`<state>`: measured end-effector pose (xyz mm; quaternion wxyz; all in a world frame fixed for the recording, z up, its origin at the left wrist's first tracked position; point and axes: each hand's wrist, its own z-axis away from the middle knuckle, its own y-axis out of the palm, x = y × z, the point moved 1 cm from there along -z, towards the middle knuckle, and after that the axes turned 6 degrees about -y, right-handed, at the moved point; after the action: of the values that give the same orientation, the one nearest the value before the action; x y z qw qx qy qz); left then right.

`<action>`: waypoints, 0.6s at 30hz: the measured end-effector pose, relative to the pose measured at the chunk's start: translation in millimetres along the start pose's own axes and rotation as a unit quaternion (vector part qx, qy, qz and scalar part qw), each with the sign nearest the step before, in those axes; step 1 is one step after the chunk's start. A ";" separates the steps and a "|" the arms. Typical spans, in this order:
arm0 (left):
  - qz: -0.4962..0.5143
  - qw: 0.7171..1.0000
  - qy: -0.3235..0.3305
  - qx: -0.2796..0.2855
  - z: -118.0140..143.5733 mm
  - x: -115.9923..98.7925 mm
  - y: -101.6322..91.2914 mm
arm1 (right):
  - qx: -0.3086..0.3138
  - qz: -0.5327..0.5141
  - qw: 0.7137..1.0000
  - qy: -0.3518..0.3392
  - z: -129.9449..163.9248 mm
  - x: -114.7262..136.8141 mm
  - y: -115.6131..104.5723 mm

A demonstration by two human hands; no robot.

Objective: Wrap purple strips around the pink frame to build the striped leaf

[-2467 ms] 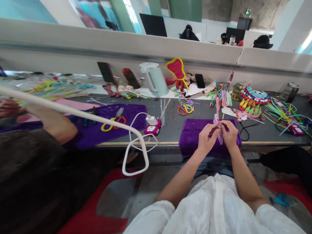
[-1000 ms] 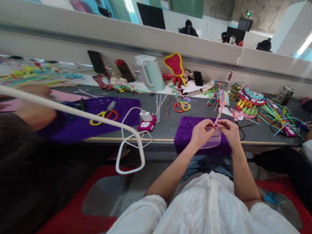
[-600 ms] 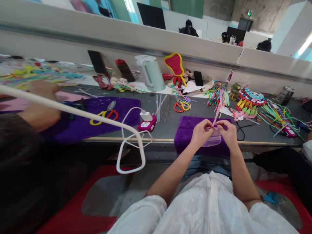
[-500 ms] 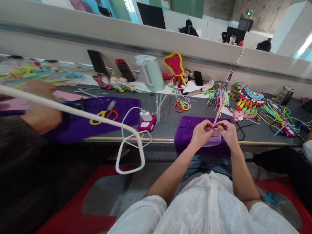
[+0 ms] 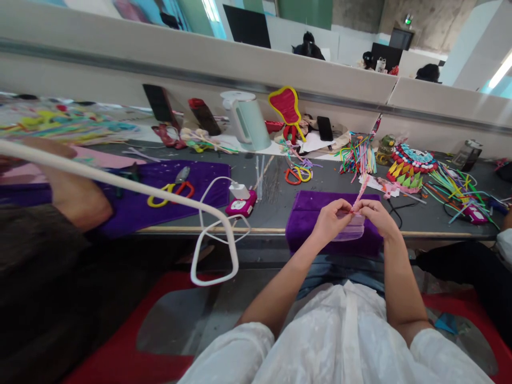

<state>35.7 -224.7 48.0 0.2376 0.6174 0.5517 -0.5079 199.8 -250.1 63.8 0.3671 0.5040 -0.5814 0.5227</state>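
Purple velvet cloth (image 5: 310, 213) sits at the table edge, and over it the left hand (image 5: 331, 220) and right hand (image 5: 376, 216) both pinch a thin pink fuzzy pipe-cleaner stem (image 5: 359, 193), pointing to 1 o'clock. Farther off at 11 o'clock lie red-and-yellow-handled scissors (image 5: 296, 175).

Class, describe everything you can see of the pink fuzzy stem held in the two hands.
The pink fuzzy stem is thin, looks like a pipe cleaner and slants up to the right. Left hand and right hand pinch its lower end above the purple cloth, where a pale lilac piece hangs.
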 end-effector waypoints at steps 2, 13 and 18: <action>0.014 1.000 -0.002 0.013 -0.5 1.0 -0.8 | 0.017 -0.031 0.999 0.014 -0.6 -1.1 -0.9; 0.024 0.999 -0.022 0.035 -2.0 12.1 -2.7 | 0.027 -0.112 0.992 0.046 -7.0 -16.6 2.4; -0.015 0.999 0.015 0.031 -3.1 12.2 -7.7 | 0.072 -0.095 0.989 0.085 -10.3 -16.7 -1.9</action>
<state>28.2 -214.5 40.4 0.2028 0.6236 0.5481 -0.5191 204.3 -236.6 50.3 0.4258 0.5364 -0.4581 0.5667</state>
